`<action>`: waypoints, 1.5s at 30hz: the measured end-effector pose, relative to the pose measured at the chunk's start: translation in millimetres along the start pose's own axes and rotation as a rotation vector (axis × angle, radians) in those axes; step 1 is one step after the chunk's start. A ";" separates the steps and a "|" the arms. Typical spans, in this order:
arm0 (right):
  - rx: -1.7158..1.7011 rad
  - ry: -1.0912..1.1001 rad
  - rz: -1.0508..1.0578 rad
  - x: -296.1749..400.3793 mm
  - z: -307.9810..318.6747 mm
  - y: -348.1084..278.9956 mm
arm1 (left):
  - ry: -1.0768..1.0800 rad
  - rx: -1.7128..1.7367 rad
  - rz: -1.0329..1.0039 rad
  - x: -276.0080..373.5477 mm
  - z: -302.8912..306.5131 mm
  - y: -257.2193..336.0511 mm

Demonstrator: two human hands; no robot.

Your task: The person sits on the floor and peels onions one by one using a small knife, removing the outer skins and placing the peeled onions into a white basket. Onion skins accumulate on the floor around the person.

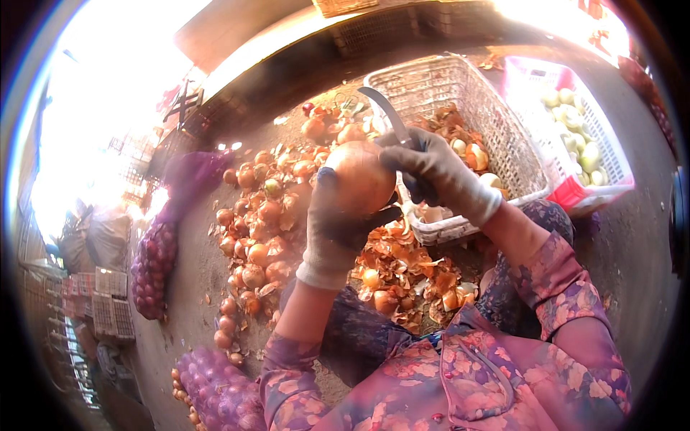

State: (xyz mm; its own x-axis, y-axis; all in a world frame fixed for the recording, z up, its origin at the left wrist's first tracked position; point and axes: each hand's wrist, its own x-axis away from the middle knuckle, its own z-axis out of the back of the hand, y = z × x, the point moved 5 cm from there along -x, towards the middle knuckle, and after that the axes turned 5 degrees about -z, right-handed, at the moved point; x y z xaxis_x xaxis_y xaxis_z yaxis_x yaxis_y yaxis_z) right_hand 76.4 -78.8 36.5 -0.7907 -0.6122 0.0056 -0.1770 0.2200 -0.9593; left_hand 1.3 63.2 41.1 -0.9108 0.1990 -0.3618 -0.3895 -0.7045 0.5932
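My left hand [337, 231], in a work glove with dark fingertips, holds a large brown onion [360, 178] from below, its skin still on the side that shows. My right hand [431, 167], gloved too, grips a knife with a curved blade [389, 114]; the handle is hidden in the fist. The blade points up and away, clear of the onion, while the right fingers lie at the onion's upper right side. Beyond the right hand stands a dirty white plastic crate [501, 129] with onion skins [450, 124] and some onions in it.
Unpeeled onions [259, 253] lie across the ground to the left. Loose skins and onions [404, 264] are heaped between my knees. A pink and white crate [609, 140] of peeled onions stands at the right. Mesh sacks of onions [153, 269] [221, 388] lie at the left.
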 end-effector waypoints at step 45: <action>-0.148 -0.208 -0.613 52.6 -15.9 43.8 | 0.698 0.270 0.073 0.5 -42.1 -25.3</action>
State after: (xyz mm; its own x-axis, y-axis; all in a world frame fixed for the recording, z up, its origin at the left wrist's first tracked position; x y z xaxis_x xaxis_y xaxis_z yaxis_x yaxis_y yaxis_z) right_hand 17.7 -89.3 -0.7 -0.3945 -0.7902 0.4689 -0.6489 -0.1217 -0.7511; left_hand 16.4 52.5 -4.4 -0.6726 -0.3830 -0.6332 -0.4333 -0.4898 0.7565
